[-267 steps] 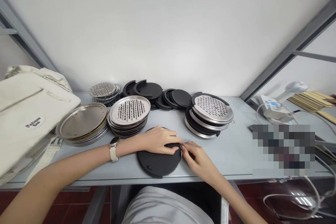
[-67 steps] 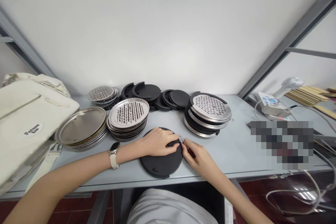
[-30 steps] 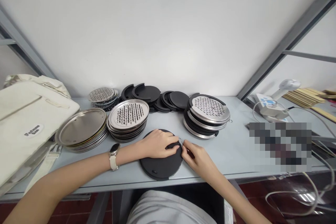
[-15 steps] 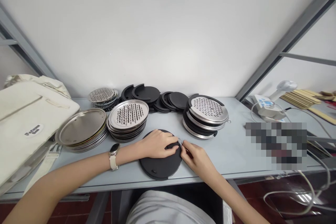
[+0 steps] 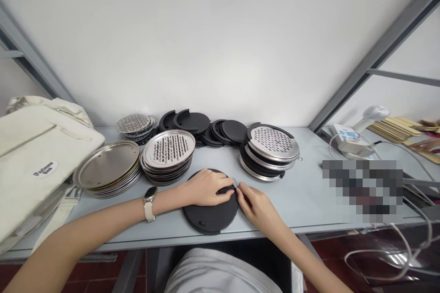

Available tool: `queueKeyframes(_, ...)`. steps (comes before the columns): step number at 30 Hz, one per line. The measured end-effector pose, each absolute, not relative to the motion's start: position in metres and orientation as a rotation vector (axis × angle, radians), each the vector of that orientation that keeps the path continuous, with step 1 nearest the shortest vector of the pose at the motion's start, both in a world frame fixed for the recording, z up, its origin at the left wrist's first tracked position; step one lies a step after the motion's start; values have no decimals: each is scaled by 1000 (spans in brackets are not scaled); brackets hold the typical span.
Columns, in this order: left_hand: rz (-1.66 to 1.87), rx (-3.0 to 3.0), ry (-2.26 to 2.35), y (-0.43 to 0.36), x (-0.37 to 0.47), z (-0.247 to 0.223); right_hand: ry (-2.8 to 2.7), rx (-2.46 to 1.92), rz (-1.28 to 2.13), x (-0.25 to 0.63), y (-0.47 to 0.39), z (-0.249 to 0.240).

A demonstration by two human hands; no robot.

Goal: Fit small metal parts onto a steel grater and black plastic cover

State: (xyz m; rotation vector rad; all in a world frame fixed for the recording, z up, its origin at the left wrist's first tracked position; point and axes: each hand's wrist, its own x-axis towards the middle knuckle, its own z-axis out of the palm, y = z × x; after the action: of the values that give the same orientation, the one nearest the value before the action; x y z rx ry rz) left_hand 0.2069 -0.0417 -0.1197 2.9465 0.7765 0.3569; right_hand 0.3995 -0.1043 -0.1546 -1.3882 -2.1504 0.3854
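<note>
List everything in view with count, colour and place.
black disc: one, black, front
wire: one, silvery, disc's rim
plain plates: one stack, silver, left
large graters: one stack, silver, centre
small graters: one stack, grey, back left
holders: several, black, back
mixed stack: one, silver/black, centre right
bag: one, cream, far left
device: one, white, right
wooden pieces: several, tan, far right
cables: several, white, right
table: one, grey, beneath
wall: one, white, behind
frame bars: several, grey, sides
floor: one, red, below
clothing: one, grey, bottom
watch: one, dark, left wrist
left grip: one, bare, on disc
right grip: one, bare, at wire

one held black disc (image 5: 211,218); three grater stacks (image 5: 168,149); one watch (image 5: 149,201)
</note>
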Motion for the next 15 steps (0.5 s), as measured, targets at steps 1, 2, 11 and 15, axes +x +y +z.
queueKeyframes(1,344,2943,789,-42,207,-120,-2155,-1390,379,399,-104,-155)
queueKeyframes(2,328,2937,806,-42,207,-120,-2160,-1391,372,399,-104,-155)
queueKeyframes(11,304,2968,715,-40,206,-121,-2204,-1316,313,400,-105,-157)
queueKeyframes(15,319,2950,723,-40,206,-120,-2205,-1310,223,398,-106,-157)
